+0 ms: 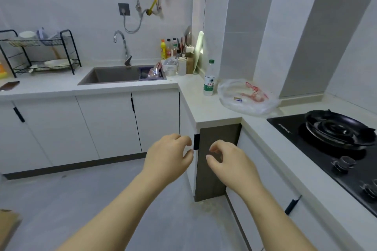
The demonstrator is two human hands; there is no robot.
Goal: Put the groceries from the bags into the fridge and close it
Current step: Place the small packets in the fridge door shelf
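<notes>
Left hand (169,153) and right hand (230,159) were empty, fingers loosely curled, bottle (209,79) at 1 o'clock bore green Chinese-script label

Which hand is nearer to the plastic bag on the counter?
Right. The right hand hovers below the bag, in front of the counter corner; the left hand is farther left, also below counter level.
</notes>
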